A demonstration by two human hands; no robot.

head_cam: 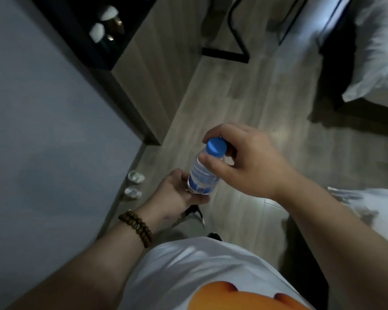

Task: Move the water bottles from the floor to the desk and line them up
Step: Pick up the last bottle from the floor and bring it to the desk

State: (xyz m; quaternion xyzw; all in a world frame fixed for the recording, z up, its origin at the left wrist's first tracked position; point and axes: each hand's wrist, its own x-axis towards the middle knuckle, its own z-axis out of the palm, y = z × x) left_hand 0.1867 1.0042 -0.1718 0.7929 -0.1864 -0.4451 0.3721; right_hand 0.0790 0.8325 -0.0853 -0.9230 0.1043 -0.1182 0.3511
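A clear water bottle (204,173) with a blue cap and blue label is held in the air above the wooden floor, tilted with its cap toward me. My right hand (246,162) pinches it near the neck, just under the cap. My left hand (177,193) cups its base from below, fingers curled round the bottom. Two more bottles (134,183) stand on the floor by the desk's edge, seen from above as pale tops. The grey desk top (43,130) fills the left side.
A dark cabinet (130,70) with a wooden side stands beyond the desk. A black metal chair frame (231,50) sits at the top centre. A bed with white bedding (372,70) is at the right. My feet (197,218) are on the floor below the bottle.
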